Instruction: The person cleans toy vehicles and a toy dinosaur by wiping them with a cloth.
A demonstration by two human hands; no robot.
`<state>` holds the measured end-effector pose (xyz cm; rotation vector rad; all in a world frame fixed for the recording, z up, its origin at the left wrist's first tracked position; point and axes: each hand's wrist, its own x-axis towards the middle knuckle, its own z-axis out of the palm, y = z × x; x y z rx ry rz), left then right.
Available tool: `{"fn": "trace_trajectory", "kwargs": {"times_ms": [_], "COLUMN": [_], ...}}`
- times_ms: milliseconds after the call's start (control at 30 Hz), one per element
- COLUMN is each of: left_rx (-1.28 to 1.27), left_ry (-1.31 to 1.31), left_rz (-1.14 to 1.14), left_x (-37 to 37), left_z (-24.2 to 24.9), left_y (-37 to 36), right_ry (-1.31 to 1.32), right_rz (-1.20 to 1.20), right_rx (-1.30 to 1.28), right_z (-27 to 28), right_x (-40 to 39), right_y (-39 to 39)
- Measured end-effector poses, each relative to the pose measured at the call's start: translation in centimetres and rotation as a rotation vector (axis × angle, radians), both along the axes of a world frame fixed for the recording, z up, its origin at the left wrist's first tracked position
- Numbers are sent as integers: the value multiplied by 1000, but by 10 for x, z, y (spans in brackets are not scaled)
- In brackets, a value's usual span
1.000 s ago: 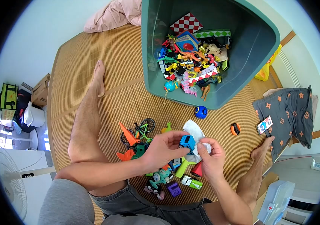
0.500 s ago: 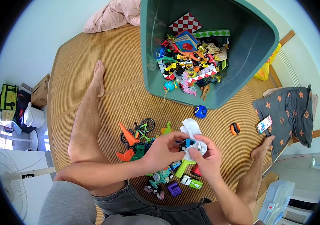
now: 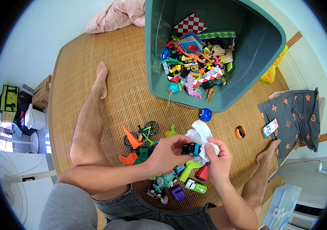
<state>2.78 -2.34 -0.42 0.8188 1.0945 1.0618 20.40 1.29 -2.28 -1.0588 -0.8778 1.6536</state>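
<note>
Between the fingers of my left hand is a small blue and black toy truck. My right hand pinches a white cloth against the truck's right end; part of the cloth hangs free toward the bin. Under and around my hands lie several toys on the mat: a green toy bicycle, a green and white toy car, a purple toy piece and a red piece. My left hand partly covers an orange and green toy.
A large green bin full of mixed toys stands ahead. A blue ball and an orange and black ring lie on the bamboo mat. At right, a phone rests by a dark patterned cloth.
My right hand has shifted slightly right with the cloth, and more of the toy truck now shows. The left hand stays nearly in place.
</note>
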Motion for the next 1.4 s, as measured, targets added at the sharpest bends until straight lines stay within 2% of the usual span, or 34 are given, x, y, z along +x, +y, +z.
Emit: {"fn": "trace_trajectory", "kwargs": {"times_ms": [133, 200, 300, 633, 700, 833, 933, 1167, 1400], "left_rx": [15, -28, 13, -9, -46, -21, -31, 35, 99], "left_ry": [49, 92, 89, 53, 45, 176, 195, 201, 175], "left_rz": [-7, -48, 15, -58, -68, -76, -84, -40, -9], "left_x": [-1, -3, -2, -1, -2, -3, -4, -4, -2], "left_z": [3, 7, -2, -3, -1, 6, 8, -1, 0], "left_y": [0, 0, -2, -1, 0, 0, -1, -3, 0], "right_ry": [-4, 31, 54, -40, -3, 57, -70, 1, -47], "right_rz": [90, 225, 210, 129, 7, 76, 263, 254, 111], "right_rx": [46, 18, -28, 44, 37, 73, 104, 43, 48], "right_z": [10, 6, 1, -5, 0, 8, 9, 2, -3], "right_x": [-3, -4, -2, 3, -1, 1, -4, -2, 1], "right_y": [-3, -5, -4, -3, -3, -6, -8, -8, -6]}}
